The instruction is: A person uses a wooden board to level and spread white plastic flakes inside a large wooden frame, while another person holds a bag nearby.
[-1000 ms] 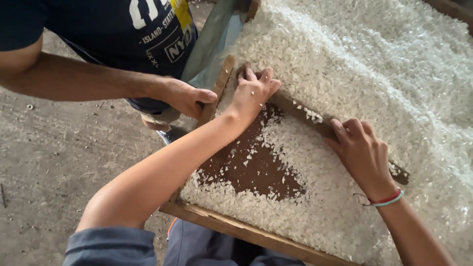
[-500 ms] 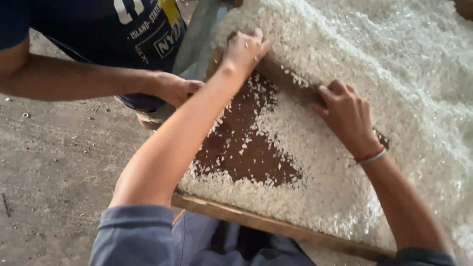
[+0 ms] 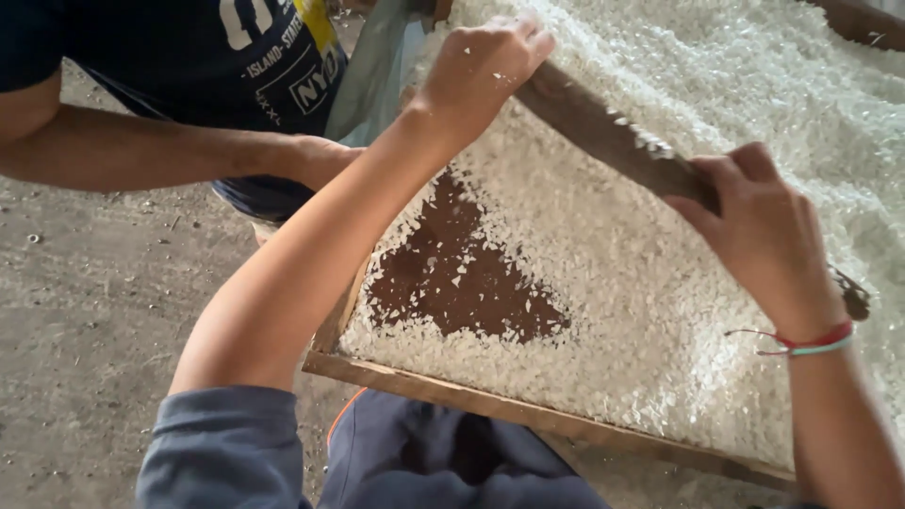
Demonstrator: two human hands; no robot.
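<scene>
My left hand (image 3: 481, 66) grips the far end of a dark wooden stick (image 3: 613, 141) that lies slantwise over a wooden-framed tray (image 3: 490, 405). My right hand (image 3: 764, 231), with a red and pale thread band at the wrist, holds the same stick lower down on the right. The tray is covered with small white flakes (image 3: 660, 292). A bare brown patch (image 3: 452, 273) of the tray bottom shows near its left side.
Another person in a dark printed shirt (image 3: 217, 57) stands at the upper left, a hand (image 3: 320, 160) at the tray's left edge. Grey dusty floor (image 3: 94, 311) lies to the left. My blue-clad knees (image 3: 443, 462) sit below the tray's near rim.
Both my hands have closed around the stick and raised it over the flakes. The view has moved closer, and the flakes have spread, leaving the bare patch smaller.
</scene>
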